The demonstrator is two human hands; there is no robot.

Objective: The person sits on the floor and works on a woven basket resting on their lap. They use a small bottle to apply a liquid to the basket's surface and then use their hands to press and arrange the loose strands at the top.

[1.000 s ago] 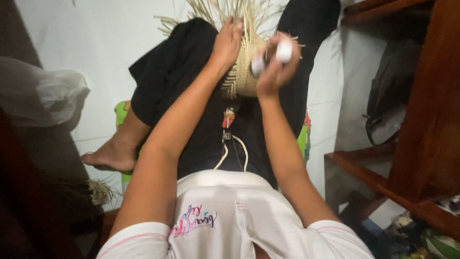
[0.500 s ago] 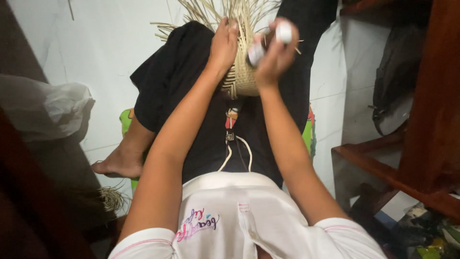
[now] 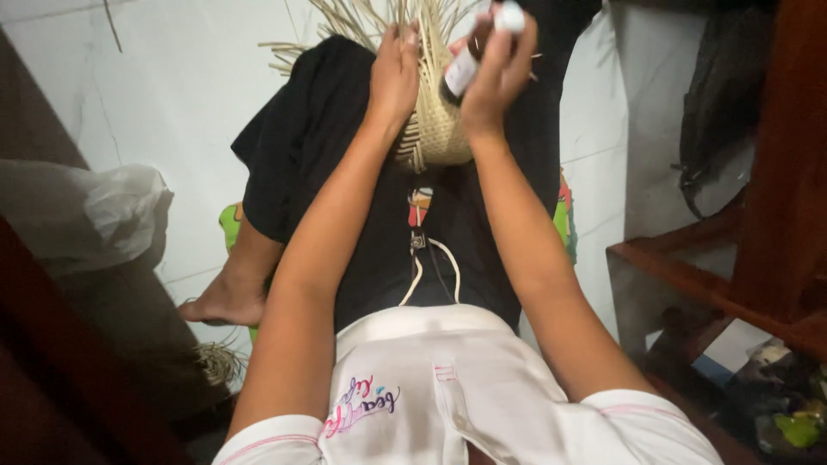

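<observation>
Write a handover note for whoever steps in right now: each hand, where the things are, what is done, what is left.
Left hand: pressed on the woven straw piece, steadying it on the lap.
Right hand: gripping a small dark bottle with a white cap, held beside the weave at its upper part.
Straw piece: rests on the black trousers; its lower section is tightly woven, loose strands fan out at the top.
Done: the lower part is woven.
Left: the loose strands are unwoven. Whether the bottle is open cannot be told.
Nearby: white plastic bag to the left, wooden shelf to the right.
</observation>
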